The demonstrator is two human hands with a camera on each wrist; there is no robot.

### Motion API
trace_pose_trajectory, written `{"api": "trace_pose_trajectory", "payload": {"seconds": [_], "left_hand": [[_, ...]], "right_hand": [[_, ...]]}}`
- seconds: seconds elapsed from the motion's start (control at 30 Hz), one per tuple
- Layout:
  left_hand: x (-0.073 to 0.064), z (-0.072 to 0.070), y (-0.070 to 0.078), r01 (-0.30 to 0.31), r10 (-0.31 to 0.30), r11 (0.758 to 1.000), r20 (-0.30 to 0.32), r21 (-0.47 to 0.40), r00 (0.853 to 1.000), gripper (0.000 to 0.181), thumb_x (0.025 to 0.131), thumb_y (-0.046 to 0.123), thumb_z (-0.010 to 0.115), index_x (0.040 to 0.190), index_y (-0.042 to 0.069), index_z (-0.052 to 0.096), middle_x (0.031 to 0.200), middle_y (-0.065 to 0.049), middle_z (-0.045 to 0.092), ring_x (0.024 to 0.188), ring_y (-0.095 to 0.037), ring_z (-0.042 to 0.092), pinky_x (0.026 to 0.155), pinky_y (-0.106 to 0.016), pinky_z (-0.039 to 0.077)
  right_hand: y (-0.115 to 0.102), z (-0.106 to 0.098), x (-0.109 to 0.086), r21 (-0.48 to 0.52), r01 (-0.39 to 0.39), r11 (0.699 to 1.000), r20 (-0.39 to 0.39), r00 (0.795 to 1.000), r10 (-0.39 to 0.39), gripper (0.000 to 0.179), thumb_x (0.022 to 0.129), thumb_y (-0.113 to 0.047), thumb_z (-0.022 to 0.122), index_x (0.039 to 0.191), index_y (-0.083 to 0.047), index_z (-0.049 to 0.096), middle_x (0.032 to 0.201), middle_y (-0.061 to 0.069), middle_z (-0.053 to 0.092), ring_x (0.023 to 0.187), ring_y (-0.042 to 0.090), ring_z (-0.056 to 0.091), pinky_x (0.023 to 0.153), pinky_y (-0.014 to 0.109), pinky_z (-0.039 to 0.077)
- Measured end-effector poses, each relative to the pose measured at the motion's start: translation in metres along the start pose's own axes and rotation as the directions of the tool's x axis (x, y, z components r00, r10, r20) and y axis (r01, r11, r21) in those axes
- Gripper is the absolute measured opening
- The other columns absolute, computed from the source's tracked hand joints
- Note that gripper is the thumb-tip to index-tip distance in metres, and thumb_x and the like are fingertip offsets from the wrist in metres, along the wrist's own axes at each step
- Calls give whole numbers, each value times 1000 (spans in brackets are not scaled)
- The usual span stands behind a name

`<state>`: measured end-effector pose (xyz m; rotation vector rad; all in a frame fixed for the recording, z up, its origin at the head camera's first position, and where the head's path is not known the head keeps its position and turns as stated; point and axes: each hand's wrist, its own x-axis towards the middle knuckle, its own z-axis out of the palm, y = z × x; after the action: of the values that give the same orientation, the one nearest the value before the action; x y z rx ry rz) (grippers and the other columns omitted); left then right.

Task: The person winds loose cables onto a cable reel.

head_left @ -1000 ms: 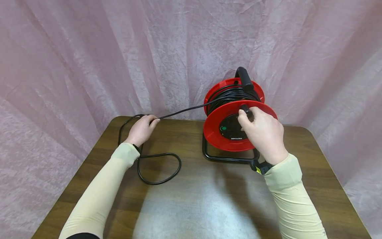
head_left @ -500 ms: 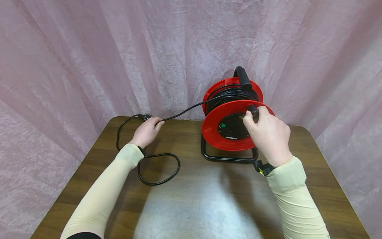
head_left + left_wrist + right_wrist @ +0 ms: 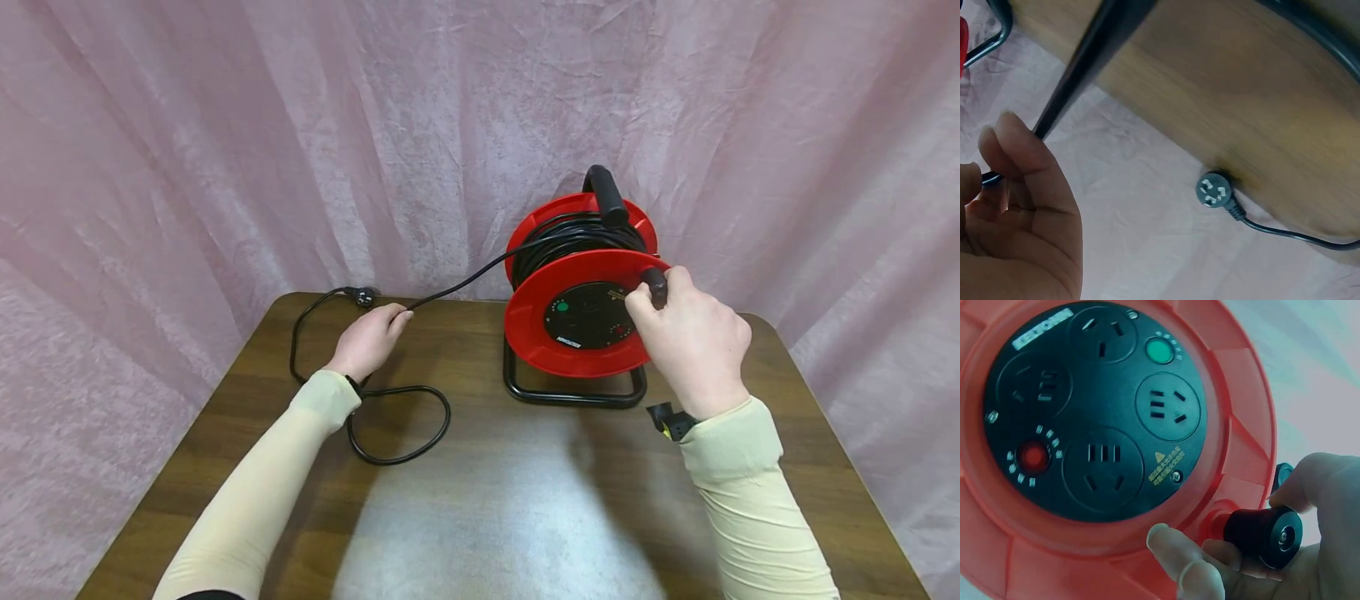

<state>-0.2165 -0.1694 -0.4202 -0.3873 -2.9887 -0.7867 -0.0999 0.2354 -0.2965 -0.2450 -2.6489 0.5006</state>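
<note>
A red cable reel (image 3: 528,333) stands at the back of the table, black cable (image 3: 480,272) wound between its two discs. My right hand (image 3: 697,346) grips the black crank knob (image 3: 655,287) on the front disc, now at its upper right. In the right wrist view, thumb and fingers lie around the knob (image 3: 1260,536), next to the black socket panel (image 3: 1100,419). Off to the left, my left hand (image 3: 367,342) holds the cable running from the reel. The left wrist view shows the cable (image 3: 1075,81) passing between thumb and curled fingers.
A three-pin plug (image 3: 364,297) lies at the table's back edge, its lead curving behind the left wrist into a loop (image 3: 446,408) on the wooden table (image 3: 480,517). Under the reel is a black tube frame (image 3: 573,400), above it a carrying handle (image 3: 609,196). A pink curtain (image 3: 420,150) hangs behind.
The right hand has moved the knob right and down, turning the front disc clockwise. My left hand has shifted slightly right and down with the cable, uncovering the plug. The cable span sags a little more.
</note>
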Motion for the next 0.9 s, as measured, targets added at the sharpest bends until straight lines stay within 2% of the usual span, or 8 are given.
{"api": "trace_pose_trajectory", "payload": {"seconds": [0.3,0.57,0.7,0.8,0.9], "left_hand": [[3,5,1,-34,34,999,-19,-14,999,38,112,31,45,131,5,64,123,-14,66,115,-31,61,97,-53,47],[2,6,5,-55,54,998,-14,-23,998,29,111,22,49,131,7,64,120,-12,65,104,-28,62,89,-48,49],[0,4,5,-19,19,1000,-2,-15,1000,33,112,30,46,125,8,65,110,-11,70,94,-26,64,85,-48,49],[-1,4,4,6,-5,1000,24,-20,1000,37,112,38,42,121,10,65,101,-11,72,80,-23,65,78,-46,50],[-1,4,2,2,-1,1000,31,-28,1000,38,112,41,40,119,13,64,97,-10,73,73,-21,64,74,-45,50]], "right_hand": [[7,1,-2,-3,7,1000,11,1000,-7,50,103,-52,34,94,-8,55,65,16,59,61,40,59,50,52,39],[11,3,-2,15,-4,1000,-8,1000,4,48,103,-47,35,88,-4,52,66,18,59,61,43,59,50,53,41],[15,5,-3,31,-16,999,10,1000,16,48,103,-47,34,89,-4,54,69,18,61,64,44,60,53,54,42],[19,6,-4,36,-29,999,33,999,28,50,103,-47,33,90,-4,54,70,18,62,66,44,61,55,54,42],[23,8,-4,38,-39,999,45,998,37,50,103,-48,31,90,-4,53,72,18,63,69,44,61,57,54,42]]}}
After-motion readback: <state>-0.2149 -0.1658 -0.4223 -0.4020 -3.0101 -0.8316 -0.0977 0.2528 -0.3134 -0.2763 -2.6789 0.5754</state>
